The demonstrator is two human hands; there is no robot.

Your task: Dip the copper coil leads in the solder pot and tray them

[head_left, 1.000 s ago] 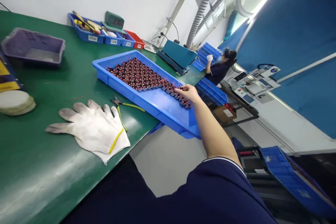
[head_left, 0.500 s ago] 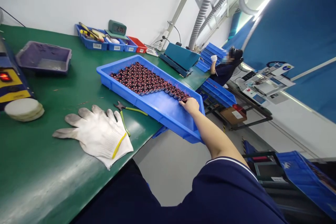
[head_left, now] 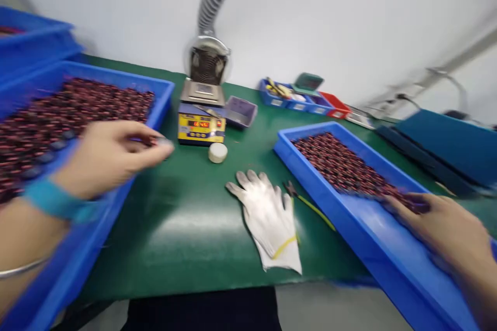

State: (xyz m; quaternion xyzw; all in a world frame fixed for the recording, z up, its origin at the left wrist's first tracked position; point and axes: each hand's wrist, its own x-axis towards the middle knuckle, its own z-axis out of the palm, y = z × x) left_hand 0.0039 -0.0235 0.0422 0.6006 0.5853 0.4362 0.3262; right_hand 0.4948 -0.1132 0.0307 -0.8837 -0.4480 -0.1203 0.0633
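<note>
Both hands are at trays, so the step in hand looks like picking small parts between them. The left hand [head_left: 104,158] hovers over the near corner of the left blue plastic tray [head_left: 165,94], fingers [head_left: 153,146] pinched almost closed; something small may sit at the tips, but motion blur means I cannot tell what, if anything. That tray is packed with small dark red wound coil parts [head_left: 58,114]. The right hand [head_left: 438,230] lies inside the right blue plastic tray [head_left: 373,248], fingers flat and loosely spread at the edge of its own rows of dark red coil parts [head_left: 341,165]; no clear grip visible. The tray's near half is bare.

Between the trays on the green bench [head_left: 186,227]: a white knit glove [head_left: 272,222], green-handled cutters [head_left: 306,201], a yellow soldering station [head_left: 201,124], a round white pad [head_left: 218,152].

Judgement: the next move calls for a fine pinch on a single coil without disturbing the neighbouring rows.
</note>
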